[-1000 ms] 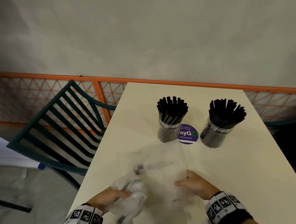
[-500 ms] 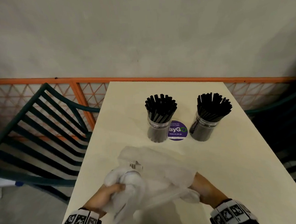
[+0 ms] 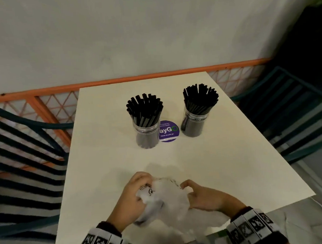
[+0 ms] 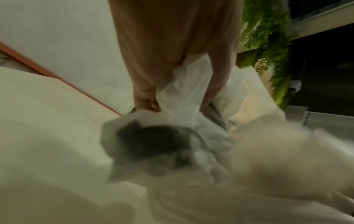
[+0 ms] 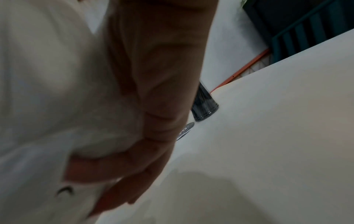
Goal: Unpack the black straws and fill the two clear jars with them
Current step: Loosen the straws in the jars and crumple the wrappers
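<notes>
Both hands are curled around one crumpled clear plastic bag [image 3: 165, 197] at the near edge of the table [image 3: 234, 164]: the left hand [image 3: 131, 197] grips its left side with fingers wrapped over the top, and the right hand [image 3: 202, 196] pinches its right side between thumb and bent fingers. The bag bunches between them, touching both palms, and part of it trails toward the person's body.

Beyond the hands, well apart from them, two clear jars stand upright, each packed with black straws. The left jar [image 3: 147, 136] is ahead of the left hand, the right jar [image 3: 193, 125] ahead and slightly to the right of the right hand. A round purple sticker [image 3: 168, 131] lies flat on the table between them, its left edge hidden behind the left jar. Nothing lies between the hands and the jars. A dark slatted chair [image 3: 23, 158] sits off to the left and another chair [image 3: 295, 113] to the right; an orange rail [image 3: 116, 80] runs behind the table along the wall.

Seen from the left wrist, the bag [image 4: 184, 94] is blurred, with a dark printed patch and green foliage [image 4: 268, 45] behind. Seen from the right wrist, the fingers [image 5: 145, 159] press into the plastic, and only the right jar's base [image 5: 204, 109] shows past the hand.
</notes>
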Demonstrator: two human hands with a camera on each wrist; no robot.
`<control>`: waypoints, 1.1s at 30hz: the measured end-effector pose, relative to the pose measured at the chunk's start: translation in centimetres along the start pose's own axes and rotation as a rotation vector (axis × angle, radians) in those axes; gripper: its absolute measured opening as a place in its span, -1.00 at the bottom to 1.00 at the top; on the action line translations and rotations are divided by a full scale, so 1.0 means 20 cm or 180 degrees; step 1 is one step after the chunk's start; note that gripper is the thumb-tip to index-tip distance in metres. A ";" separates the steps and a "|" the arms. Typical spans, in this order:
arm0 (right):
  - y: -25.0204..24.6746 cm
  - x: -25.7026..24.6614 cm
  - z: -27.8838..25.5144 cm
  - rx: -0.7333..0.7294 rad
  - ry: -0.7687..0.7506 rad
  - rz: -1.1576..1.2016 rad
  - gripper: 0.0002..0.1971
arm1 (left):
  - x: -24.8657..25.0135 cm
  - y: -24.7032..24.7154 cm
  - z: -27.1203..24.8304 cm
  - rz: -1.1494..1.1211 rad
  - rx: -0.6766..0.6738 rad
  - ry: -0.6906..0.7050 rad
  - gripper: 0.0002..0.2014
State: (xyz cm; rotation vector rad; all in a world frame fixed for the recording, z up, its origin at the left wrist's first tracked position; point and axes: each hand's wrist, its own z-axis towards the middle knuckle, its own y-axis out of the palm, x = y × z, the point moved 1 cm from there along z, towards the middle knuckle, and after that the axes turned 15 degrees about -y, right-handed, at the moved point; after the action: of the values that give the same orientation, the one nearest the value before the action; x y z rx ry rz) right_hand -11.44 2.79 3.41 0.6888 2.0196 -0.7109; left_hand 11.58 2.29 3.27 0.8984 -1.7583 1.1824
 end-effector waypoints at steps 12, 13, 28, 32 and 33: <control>-0.04 0.20 -0.28 0.3820 -0.0407 -0.0843 -0.83 | 0.20 0.51 0.05 -0.1132 -0.1134 -0.1141 -0.45; -0.04 0.21 -0.32 0.3872 -0.0545 -0.0800 -0.81 | 0.22 0.56 0.07 -0.1040 -0.1128 -0.1202 -0.36; -0.14 0.88 -1.28 0.3376 -0.0525 0.0183 -0.50 | 0.56 1.73 -0.13 -0.0704 -0.3345 -0.1975 -0.32; -0.20 1.14 -1.49 0.3702 -0.0251 0.0897 -0.72 | 0.53 1.91 -0.13 0.0684 -0.2793 -0.0960 -0.73; -0.21 1.20 -1.52 0.3613 -0.0228 0.1091 -0.75 | 0.52 1.94 -0.13 0.0717 -0.2532 -0.0817 -0.66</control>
State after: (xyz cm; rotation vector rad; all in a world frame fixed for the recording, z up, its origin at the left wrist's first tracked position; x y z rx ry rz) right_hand -42.15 26.06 -2.11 1.5548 1.2303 -1.6306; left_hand -26.31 15.37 -0.89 0.3813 -2.3188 0.4032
